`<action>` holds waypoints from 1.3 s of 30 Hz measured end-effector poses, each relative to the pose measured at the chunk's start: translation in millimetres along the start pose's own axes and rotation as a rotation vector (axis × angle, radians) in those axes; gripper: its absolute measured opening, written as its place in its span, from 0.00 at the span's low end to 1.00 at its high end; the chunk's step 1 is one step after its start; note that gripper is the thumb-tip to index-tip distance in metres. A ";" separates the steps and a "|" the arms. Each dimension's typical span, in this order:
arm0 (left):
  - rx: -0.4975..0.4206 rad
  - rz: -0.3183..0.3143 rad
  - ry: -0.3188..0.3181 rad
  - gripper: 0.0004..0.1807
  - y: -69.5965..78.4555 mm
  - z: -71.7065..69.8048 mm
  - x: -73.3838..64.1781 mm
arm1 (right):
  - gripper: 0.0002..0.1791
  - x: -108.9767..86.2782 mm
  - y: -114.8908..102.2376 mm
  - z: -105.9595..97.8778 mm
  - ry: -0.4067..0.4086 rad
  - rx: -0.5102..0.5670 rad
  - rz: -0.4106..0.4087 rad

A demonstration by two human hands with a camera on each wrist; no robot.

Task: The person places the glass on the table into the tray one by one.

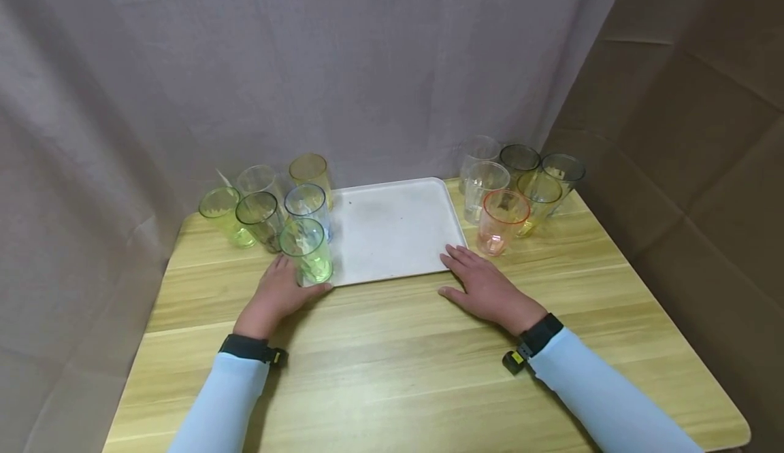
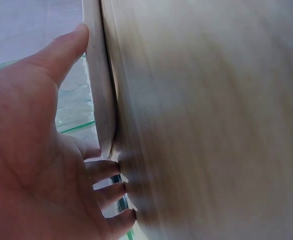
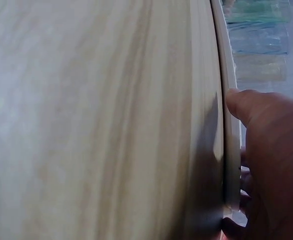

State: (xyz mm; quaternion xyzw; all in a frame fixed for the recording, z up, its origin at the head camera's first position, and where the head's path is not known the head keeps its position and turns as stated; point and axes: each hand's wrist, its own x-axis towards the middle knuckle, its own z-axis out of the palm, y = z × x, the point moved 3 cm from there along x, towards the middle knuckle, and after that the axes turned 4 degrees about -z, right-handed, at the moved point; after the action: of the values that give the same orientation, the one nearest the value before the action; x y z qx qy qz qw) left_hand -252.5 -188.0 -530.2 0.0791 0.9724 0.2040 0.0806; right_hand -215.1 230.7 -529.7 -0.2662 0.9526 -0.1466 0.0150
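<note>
A white tray [image 1: 398, 228] lies on the wooden table. My left hand [image 1: 283, 291] is at its near left corner, thumb along the front rim and fingers around the side. At the near right corner, my right hand [image 1: 484, 288] touches the rim with fingers extended; its thumb [image 3: 244, 103] meets the front edge. A green cup [image 1: 309, 252] stands upright on the tray beside my left hand. Behind it, a blue cup [image 1: 309, 205] and an amber cup [image 1: 311, 171] appear to stand along the tray's left side. Neither hand holds a cup.
Left of the tray stand a lime cup [image 1: 222, 209], a smoky grey cup [image 1: 260, 213] and a clear cup [image 1: 258, 179]. Several cups cluster on the right, including a red-rimmed cup [image 1: 503, 222] and a yellow cup [image 1: 539, 198]. Grey curtain [image 1: 355, 65] hangs behind.
</note>
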 end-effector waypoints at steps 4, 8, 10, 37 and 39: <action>0.012 -0.001 -0.003 0.65 -0.5 -0.1 -0.5 | 0.43 -1.4 -0.1 -1.7 0.046 0.041 0.001; 0.010 0.004 0.006 0.65 -1.4 1.0 0.3 | 0.40 -10.7 -0.1 -13.5 0.184 0.141 0.059; 0.007 0.007 0.010 0.66 -1.2 1.2 0.6 | 0.36 -18.6 1.6 -22.1 0.272 0.186 0.122; -0.011 0.009 0.008 0.64 4.1 -1.7 -3.4 | 0.55 -11.2 50.0 -38.5 0.829 0.603 0.554; -0.014 -0.001 0.010 0.64 3.8 -1.6 -3.4 | 0.54 -8.9 51.3 -37.2 0.847 0.598 0.552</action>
State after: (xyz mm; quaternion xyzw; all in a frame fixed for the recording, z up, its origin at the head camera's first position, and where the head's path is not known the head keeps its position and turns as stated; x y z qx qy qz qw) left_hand -249.1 -185.8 -526.8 0.0769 0.9714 0.2112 0.0763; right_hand -237.3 287.2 -509.3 0.0892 0.8270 -0.4931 -0.2549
